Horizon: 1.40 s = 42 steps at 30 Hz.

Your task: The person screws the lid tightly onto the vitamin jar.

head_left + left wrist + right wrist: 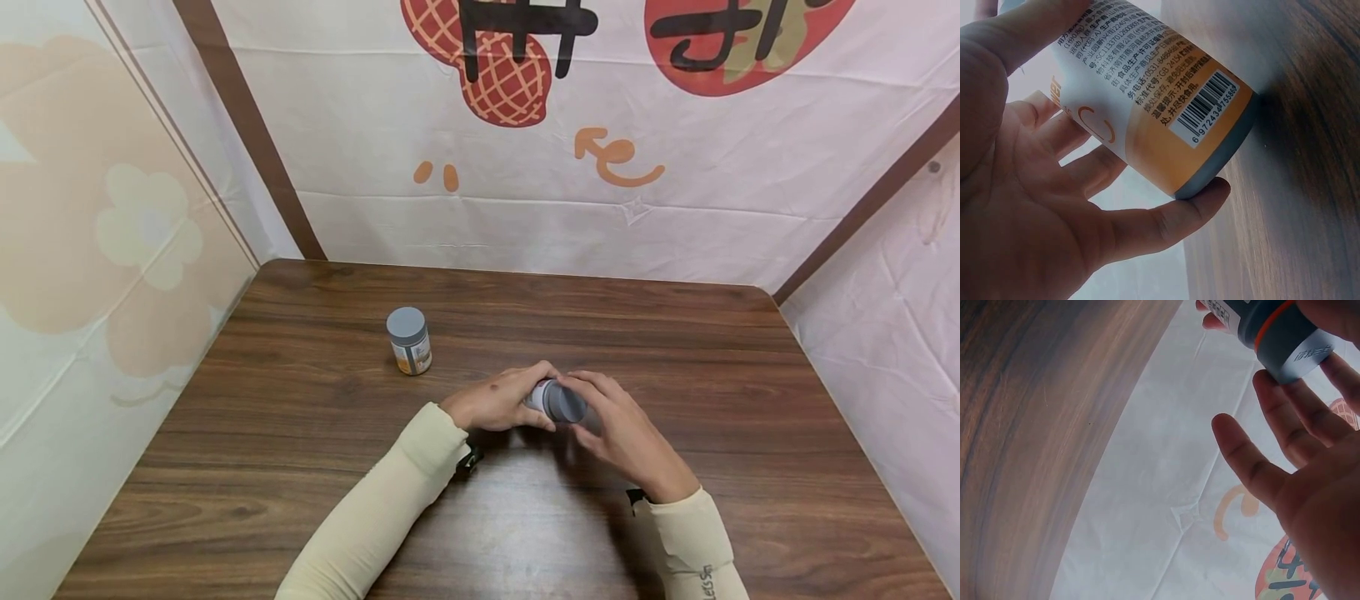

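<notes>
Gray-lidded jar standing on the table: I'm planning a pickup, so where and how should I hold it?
Hold the standing jar around its label, below the lid, probably from the near side: it is cylindrical, upright and unobstructed there.

Tilted, grey-lidded jar (pixel 557 401) in left hand (pixel 499 398)

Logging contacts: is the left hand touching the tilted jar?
Touching: the left wrist view shows the left hand holding the tilted jar, one finger against its grey base.
</notes>
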{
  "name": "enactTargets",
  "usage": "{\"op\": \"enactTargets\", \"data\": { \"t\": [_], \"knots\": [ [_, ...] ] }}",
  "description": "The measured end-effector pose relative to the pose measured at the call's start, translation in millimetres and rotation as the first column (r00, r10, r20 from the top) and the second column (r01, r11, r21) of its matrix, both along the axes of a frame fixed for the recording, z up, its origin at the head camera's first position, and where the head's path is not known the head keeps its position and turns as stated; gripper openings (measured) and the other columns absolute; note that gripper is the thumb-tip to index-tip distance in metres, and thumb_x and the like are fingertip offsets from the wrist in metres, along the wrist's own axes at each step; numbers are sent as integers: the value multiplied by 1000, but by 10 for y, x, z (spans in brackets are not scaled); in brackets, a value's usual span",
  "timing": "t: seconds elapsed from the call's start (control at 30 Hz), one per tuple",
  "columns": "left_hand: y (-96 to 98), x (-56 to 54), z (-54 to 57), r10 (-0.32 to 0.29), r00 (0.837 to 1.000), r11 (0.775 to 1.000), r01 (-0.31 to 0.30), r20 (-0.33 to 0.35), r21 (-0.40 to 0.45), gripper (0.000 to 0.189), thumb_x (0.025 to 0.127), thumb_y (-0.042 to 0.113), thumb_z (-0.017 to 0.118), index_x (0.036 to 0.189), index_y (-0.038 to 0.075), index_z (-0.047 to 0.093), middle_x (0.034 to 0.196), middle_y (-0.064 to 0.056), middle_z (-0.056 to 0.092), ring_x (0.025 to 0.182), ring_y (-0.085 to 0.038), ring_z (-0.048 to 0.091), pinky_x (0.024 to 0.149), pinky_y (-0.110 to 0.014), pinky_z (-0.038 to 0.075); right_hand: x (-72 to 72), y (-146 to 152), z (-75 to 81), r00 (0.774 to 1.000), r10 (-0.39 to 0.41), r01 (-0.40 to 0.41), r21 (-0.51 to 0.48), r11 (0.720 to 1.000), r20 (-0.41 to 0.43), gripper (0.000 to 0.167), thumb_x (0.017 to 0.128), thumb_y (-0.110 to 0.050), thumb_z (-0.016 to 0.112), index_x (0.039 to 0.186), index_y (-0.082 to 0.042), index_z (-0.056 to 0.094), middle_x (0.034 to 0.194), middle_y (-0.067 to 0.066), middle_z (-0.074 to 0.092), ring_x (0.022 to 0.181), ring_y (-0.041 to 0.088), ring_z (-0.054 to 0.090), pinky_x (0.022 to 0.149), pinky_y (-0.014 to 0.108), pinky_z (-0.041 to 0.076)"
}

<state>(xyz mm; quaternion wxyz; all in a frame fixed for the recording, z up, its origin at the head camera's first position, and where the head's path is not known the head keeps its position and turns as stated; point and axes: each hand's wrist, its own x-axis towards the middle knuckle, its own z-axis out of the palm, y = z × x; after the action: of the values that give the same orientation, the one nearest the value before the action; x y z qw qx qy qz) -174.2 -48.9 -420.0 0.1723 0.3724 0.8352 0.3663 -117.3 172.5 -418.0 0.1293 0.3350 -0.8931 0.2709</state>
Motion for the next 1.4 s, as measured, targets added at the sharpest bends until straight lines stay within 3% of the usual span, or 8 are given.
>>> {"op": "enactTargets", "data": {
  "t": [0.33,0.7,1.03,1.4],
  "knots": [
    [-2,2,-11,3,1000,1000,-3,0,4,52,88,27,78,130,16,48,115,-2,62,93,-11,59,78,-27,48,16,-21,15,997,-28,28,1,1000,67,64,82,-8,82,140,-8,54,127,9,57,115,23,57,91,42,51],
    [-3,7,-6,2,1000,1000,-2,16,0,52,89,25,77,131,15,48,119,-2,62,95,-12,58,80,-27,48,35,-41,-11,991,-92,93,-6,996,102,60,84,-12,82,137,-5,55,120,11,60,105,23,60,83,43,52],
    [0,3,-15,-2,1000,1000,2,-14,7,51,88,25,79,127,14,48,114,-3,62,95,-12,59,80,-26,48,13,-32,-22,999,-48,48,7,999,-4,73,73,-7,90,138,-7,56,132,16,55,117,35,56,88,56,48],
    [1,-2,-16,-2,1000,1000,3,-26,23,49,87,25,80,124,14,50,110,-3,62,92,-12,59,78,-26,48,5,-41,-11,999,-34,34,9,999,9,64,77,-2,85,135,-4,58,127,14,58,114,33,58,87,53,49]
  ]
}}
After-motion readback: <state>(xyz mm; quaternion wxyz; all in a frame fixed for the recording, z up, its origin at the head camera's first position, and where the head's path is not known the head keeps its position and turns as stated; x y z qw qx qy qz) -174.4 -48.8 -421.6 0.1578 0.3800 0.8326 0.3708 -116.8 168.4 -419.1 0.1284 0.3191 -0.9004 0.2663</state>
